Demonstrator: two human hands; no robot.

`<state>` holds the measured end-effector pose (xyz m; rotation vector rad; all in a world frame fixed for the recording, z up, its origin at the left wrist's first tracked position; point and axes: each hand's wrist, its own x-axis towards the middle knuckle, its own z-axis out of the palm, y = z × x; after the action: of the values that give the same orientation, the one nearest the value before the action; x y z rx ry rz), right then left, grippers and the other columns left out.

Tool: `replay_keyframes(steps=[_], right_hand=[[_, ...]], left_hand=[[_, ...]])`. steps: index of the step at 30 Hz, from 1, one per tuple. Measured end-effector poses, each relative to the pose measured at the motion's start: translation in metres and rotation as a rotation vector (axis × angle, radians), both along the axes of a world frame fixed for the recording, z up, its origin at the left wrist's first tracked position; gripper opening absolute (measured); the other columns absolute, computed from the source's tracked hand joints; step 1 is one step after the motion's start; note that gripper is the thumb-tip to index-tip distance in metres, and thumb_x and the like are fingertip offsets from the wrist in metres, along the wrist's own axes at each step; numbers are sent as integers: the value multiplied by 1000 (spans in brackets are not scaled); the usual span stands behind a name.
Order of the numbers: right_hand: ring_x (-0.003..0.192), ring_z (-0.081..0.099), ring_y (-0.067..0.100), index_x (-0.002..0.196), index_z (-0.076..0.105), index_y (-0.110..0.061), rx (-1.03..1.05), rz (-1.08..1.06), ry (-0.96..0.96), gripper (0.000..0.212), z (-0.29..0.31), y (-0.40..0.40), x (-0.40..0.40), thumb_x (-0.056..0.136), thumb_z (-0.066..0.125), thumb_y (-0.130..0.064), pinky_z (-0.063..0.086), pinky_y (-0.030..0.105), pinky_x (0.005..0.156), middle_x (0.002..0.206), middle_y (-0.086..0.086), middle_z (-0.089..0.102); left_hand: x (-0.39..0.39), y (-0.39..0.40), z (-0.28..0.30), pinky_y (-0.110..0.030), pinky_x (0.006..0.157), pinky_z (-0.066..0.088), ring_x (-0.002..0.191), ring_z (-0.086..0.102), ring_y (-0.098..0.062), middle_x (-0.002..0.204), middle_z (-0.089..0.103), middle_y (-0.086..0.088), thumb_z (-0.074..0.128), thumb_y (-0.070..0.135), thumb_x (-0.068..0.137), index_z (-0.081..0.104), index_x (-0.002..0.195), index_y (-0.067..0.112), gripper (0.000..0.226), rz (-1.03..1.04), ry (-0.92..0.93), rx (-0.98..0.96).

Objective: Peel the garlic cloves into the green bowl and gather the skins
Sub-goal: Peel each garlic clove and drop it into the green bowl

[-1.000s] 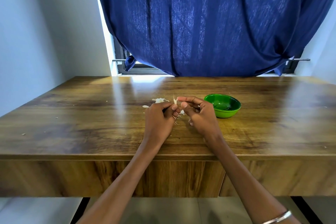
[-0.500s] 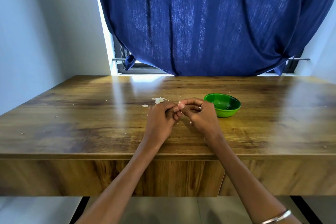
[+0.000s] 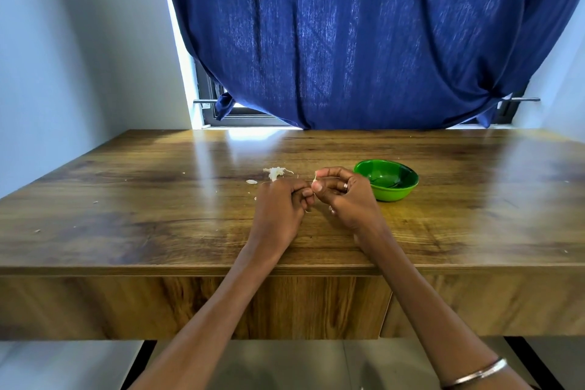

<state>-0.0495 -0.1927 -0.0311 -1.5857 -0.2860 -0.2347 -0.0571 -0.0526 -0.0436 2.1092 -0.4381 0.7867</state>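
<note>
**Head view: peeling a clove over the table, bowl waiting at right**

Head view, far left first: a few stray flecks of skin (image 3: 37, 230) lie on the wooden table (image 3: 126, 231), well apart from the work. Nearer the middle sits a small pile of skins (image 3: 276, 173), with one loose flake (image 3: 251, 181) just beside it.

Next comes the left hand (image 3: 278, 209), fingers curled in and meeting the other hand's fingertips; it seems to steady the garlic clove, though the clove itself is hidden inside the fingers, so what it grips cannot be told for sure. The right hand (image 3: 343, 196) pinches a pale sliver of garlic skin (image 3: 315, 177) between thumb and forefinger, narrow and tight. Just right of it stands the green bowl (image 3: 387, 196) (its contents are too dim to make out).

To do this step well, I judge the pull should run along the clove, slowly, so the papery skin comes away in one strip and not crumbs. The left hand should hold firm without crushing. Drop the skin onto the existing pile, which saves gathering later, and carry the bare clove right, low over the rim.
</note>
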Motion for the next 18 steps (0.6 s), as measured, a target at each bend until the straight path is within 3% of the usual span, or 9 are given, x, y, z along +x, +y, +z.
replay_keyframes(steps=[9, 14, 18], right_hand=[[56, 64, -3, 98, 59, -14, 53, 63, 84, 22, 0, 1, 2, 94, 62, 7, 47, 11, 50, 78, 4, 66], [62, 66, 1, 98, 59, -15, 57, 98, 73, 25, -3, 1, 6, 94, 59, 10, 54, 14, 63, 80, 5, 66], [67, 67, 9, 101, 59, -14, 8, 85, 24, 26, -3, 1, 5, 94, 58, 11, 58, 20, 69, 83, 7, 66]], left_hand=[[-1, -4, -1, -34, 56, 46, 58, 58, -15, 62, 66, 2, 57, -2, 84, 67, 65, 22, 32, 72, -29, 113], [-5, -7, 2, -36, 55, 44, 59, 53, -23, 64, 67, -8, 63, 1, 82, 71, 69, 13, 20, 154, -11, 210], [-7, -9, 3, -35, 60, 44, 70, 62, -30, 76, 71, -11, 62, 7, 83, 74, 80, 14, 14, 231, 13, 301]])
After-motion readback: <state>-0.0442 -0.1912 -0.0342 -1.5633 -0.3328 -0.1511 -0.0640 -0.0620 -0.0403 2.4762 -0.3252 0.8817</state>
